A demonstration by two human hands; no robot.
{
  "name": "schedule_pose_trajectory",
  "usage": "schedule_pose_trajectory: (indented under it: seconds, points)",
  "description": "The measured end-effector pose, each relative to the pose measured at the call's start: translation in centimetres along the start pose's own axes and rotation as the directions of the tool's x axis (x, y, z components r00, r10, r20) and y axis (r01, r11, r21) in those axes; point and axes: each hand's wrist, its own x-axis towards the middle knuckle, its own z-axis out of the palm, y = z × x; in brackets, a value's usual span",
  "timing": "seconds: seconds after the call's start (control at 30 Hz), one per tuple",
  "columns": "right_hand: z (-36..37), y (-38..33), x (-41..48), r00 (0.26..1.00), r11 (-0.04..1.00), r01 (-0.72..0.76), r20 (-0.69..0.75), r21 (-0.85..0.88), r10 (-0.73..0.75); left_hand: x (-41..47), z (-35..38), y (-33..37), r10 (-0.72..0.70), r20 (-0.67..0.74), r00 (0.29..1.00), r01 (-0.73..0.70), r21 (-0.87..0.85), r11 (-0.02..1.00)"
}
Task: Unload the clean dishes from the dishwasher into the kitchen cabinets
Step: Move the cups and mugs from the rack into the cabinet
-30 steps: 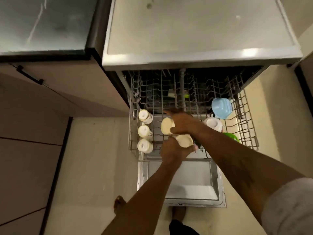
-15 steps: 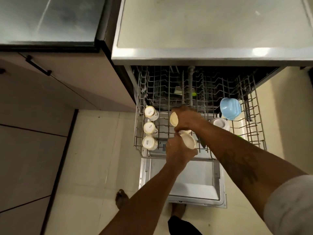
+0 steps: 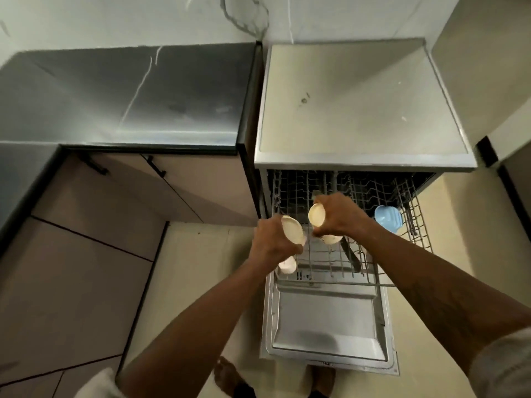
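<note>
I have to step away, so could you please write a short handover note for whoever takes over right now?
Left hand: shut on a cream cup, above the rack's left edge.
Right hand: shut on a second cream cup, above the rack.
Done: both cups lifted.
Left: put them in a cabinet; blue bowl, another pale cup and a third under the right hand remain in the rack.

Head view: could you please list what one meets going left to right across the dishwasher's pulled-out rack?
Left hand gripping a cream cup → right hand gripping a second cream cup → pale blue plastic bowl on the wire rack.
</note>
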Motion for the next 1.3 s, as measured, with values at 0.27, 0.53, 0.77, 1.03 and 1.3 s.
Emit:
schedule_pose_trajectory:
  seconds: [0.27, 0.53, 0.77, 1.03, 1.3]
  points:
    - [-4.3, -11.7, -1.5, 0.997, 0.997, 0.075, -0.033, -0.034, -0.076, -1.6, -13.5, -4.4, 0.148, -0.135, 0.98, -0.141, 0.061, 0.988]
    - [-6.4, -27.7, 0.7, 0.947, 0.959, 0.279, -0.152, -0.052, -0.284, -4.0, -28.6, -12.3, 0.225, -0.352, 0.908, -0.176, 0.166, 0.97]
    - [-7.8, -40.7, 5.4, 0.808, 0.852, 0.511, -0.275, -0.112, -0.52, -4.3, -38.8, -18.2, 0.217, -0.542, 0.812, -0.118, 0.21, 0.97]
    - [-15.8, -49.7, 11.6, 0.641, 0.761, 0.636, -0.46, -0.129, -0.614, -1.2, -49.9, -20.2, 0.297, -0.68, 0.67, -0.119, 0.297, 0.947]
    - [-33.0, -54.9, 20.6, 0.395, 0.73, 0.615, -0.684, -0.298, -0.613, 8.5, -62.6, -12.1, 0.43, -0.8, 0.419, -0.25, 0.353, 0.901]
